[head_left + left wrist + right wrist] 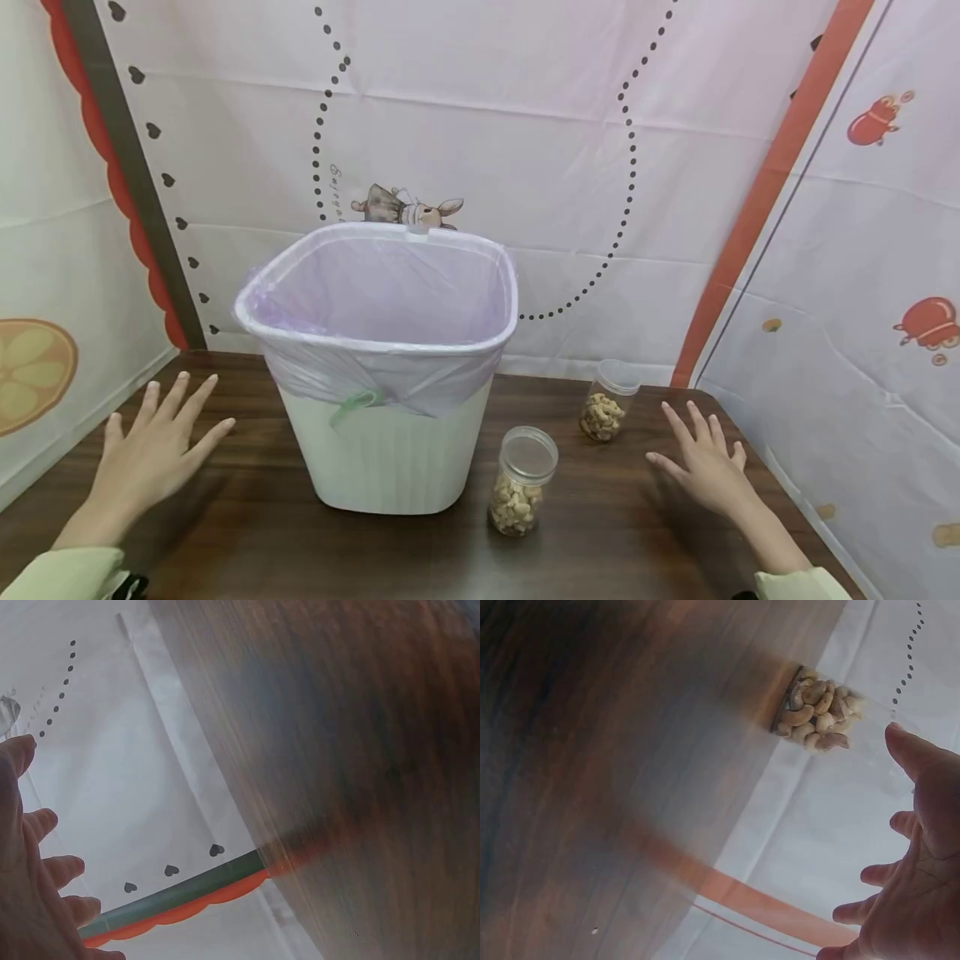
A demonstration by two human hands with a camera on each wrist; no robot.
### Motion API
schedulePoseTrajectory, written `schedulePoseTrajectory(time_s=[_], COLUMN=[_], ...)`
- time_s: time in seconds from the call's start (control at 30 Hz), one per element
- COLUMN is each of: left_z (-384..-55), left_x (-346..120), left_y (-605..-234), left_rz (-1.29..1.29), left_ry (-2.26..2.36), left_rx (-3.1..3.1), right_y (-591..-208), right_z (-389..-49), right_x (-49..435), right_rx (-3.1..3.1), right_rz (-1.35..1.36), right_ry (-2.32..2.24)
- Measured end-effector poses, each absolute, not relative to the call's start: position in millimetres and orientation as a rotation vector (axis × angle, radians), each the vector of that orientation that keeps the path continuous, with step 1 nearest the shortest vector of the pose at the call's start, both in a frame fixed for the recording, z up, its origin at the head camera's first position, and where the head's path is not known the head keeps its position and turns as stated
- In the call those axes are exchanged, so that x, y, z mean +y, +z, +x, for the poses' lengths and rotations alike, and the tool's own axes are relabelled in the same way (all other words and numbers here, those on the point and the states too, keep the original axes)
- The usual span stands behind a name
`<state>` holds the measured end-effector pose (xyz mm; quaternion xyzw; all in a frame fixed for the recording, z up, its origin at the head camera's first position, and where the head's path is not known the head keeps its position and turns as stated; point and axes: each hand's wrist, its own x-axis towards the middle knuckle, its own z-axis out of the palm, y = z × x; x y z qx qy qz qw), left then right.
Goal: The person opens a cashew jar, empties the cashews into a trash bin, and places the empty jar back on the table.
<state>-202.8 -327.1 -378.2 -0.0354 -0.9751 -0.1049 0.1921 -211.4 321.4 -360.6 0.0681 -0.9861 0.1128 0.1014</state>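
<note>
My left hand (147,454) is spread over the table's left side, fingers straight and holding nothing. To its right stands a white bin (397,458) lined with a pale purple bag (420,383), its top folded over the rim, with a green tie at the front. My right hand (707,467) is spread at the right, also holding nothing. Nearest to it is a clear lidded jar (602,417) part filled with cashews, which shows on its side of the right wrist view as cashews (821,712). A second jar of cashews (516,504) stands nearer me, just right of the bin.
The dark wooden table (600,542) carries the bin and both jars. A printed white cloth (480,142) rises behind it, with more cloth at the left and right sides. The bin is much taller than the jars.
</note>
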Motion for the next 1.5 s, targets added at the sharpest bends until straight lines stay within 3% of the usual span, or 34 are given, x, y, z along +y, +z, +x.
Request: schedulePoseTrajectory(time_s=[0.7,1.5], left_z=[-182,-141], left_x=[-324,-279], left_y=[-380,-370], left_rz=[-0.221,-0.312], left_ry=[-0.517,-0.915], left_rx=[-2.577,-2.381], right_y=[-340,-331], right_z=[-195,-188], right_x=[286,259], right_rx=[-2.749,-2.693], right_rz=[0.458,0.637], right_ry=[0.445,0.720])
